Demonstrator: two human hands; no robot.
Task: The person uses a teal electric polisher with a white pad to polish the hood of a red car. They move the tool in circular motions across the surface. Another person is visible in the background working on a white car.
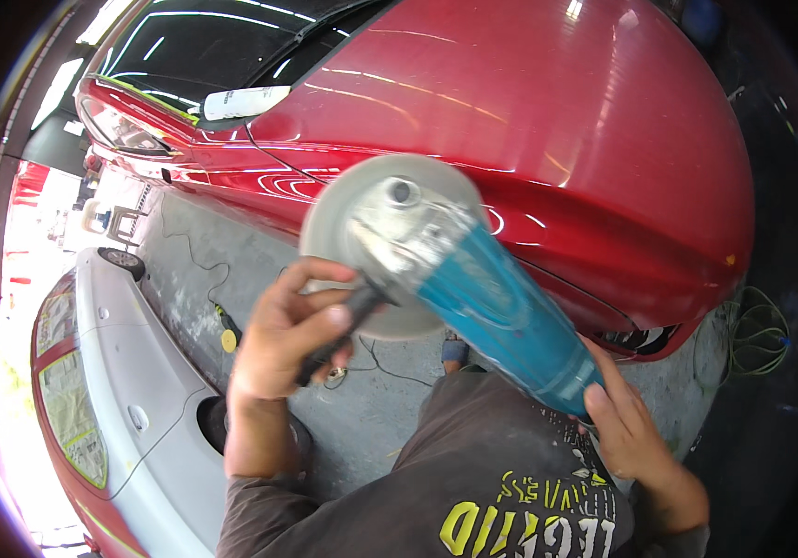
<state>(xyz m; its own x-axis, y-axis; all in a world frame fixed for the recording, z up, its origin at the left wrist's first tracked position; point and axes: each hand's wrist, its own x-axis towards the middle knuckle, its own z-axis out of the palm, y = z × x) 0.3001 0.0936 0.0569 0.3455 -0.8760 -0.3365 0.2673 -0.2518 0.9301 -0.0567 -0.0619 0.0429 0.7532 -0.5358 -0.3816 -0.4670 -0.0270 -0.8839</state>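
Note:
A teal rotary polisher [501,312] with a silver head is raised in front of me, over the front fender of a red car [594,139]. Its round whitish pad [332,209] looks smeared at the rim and hides part of the fender behind it. My left hand [278,330] is closed around the black side handle [351,321]. At the rear end of the teal body, my right hand [631,423] grips the polisher, with some fingers hidden beneath it. Whether the pad touches the paint I cannot tell.
A white bottle [248,102] lies at the base of the red car's windscreen. To the left stands a grey car [129,372] with masked windows. A cable [202,265] and a small yellow-padded tool [229,337] lie on the floor. At right is a coiled hose [757,339].

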